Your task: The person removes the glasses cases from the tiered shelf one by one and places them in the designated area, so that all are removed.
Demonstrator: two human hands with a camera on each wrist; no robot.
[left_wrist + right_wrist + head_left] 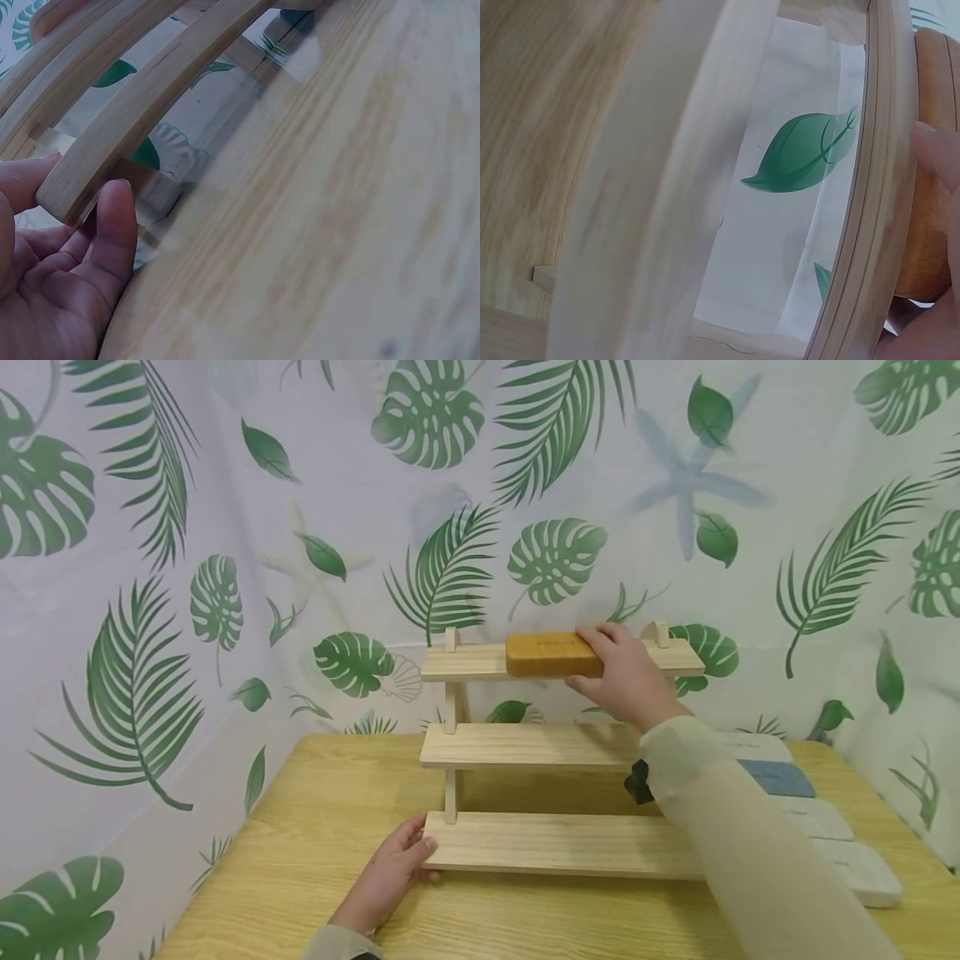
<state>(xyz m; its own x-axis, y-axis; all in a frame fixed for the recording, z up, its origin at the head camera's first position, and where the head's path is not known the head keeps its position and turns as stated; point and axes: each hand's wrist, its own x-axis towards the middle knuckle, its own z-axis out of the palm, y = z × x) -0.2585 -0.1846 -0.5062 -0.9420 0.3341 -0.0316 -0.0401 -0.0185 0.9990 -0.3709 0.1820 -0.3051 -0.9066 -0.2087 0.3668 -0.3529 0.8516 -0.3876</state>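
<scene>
A three-tier wooden display rack (525, 745) stands on the table. On its top tier lies an oblong orange case (543, 653) with rounded edges, small lettering on its upper face. My right hand (637, 677) grips the case's right end, thumb in front and fingers over the top. In the right wrist view, the thumb lies on the leathery side of the case (924, 247), beside the shelf edge. My left hand (393, 867) pinches the left end of the bottom tier. The left wrist view shows the bottom board (124, 127) between its thumb and fingers.
To the right of the rack, several similar oblong cases lie in a row: pale ones (862, 872) and a blue one (780, 778), partly behind my right sleeve (757, 843). A leaf-patterned cloth backdrop (337, 602) rises behind the wooden table (315, 827).
</scene>
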